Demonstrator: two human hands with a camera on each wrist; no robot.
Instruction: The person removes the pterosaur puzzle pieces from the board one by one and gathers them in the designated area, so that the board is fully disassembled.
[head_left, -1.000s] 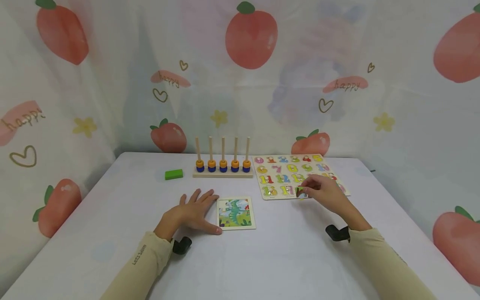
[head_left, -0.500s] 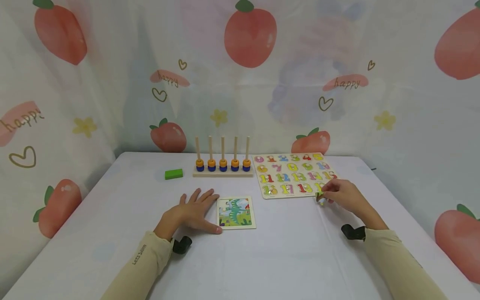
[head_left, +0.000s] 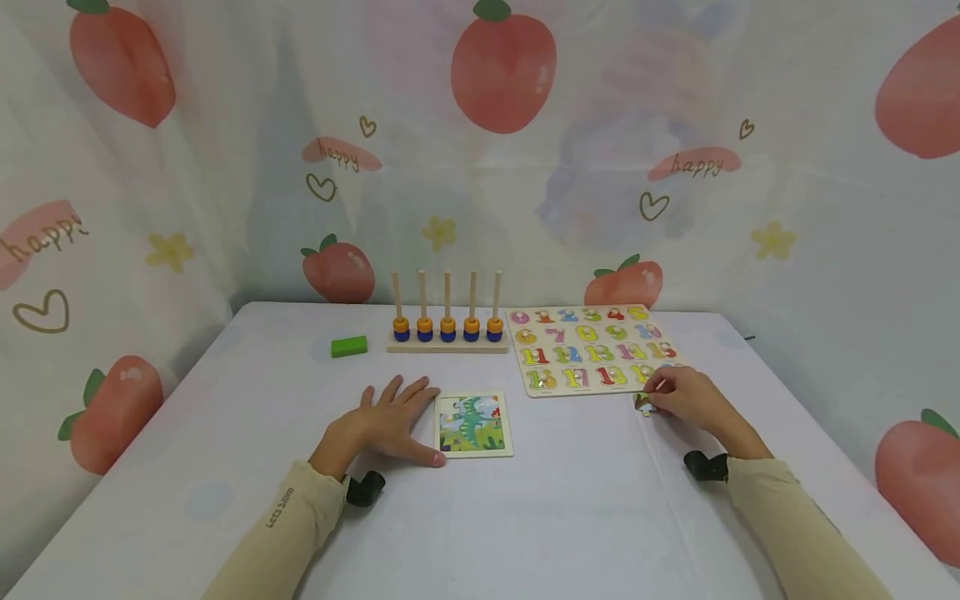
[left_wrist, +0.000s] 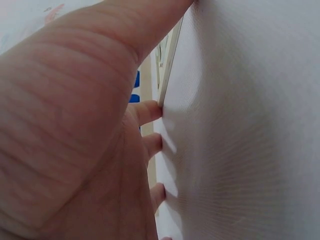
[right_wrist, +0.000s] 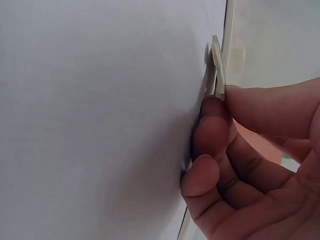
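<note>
My left hand (head_left: 382, 429) lies with fingers spread on the table, its thumb and index finger touching the left edge of a framed dinosaur jigsaw puzzle (head_left: 474, 425). In the left wrist view the fingertips (left_wrist: 155, 142) press on the white cloth beside the frame's edge. Farther right, my right hand (head_left: 690, 398) pinches a small puzzle piece (head_left: 642, 405) between thumb and fingers, low over the table at the front edge of the number board (head_left: 555, 393). The right wrist view shows the piece (right_wrist: 218, 70) edge-on, thin and pale, close to the cloth.
Behind the dinosaur puzzle stands a wooden peg rack (head_left: 447, 348) with blue and orange beads on its rods. A green block (head_left: 348, 347) lies left of it. The patterned curtain (head_left: 480, 192) rises behind the white table (head_left: 525, 533).
My right hand has moved right along the number board's front edge and lowered toward the table with the puzzle piece. The left hand has stayed in place.
</note>
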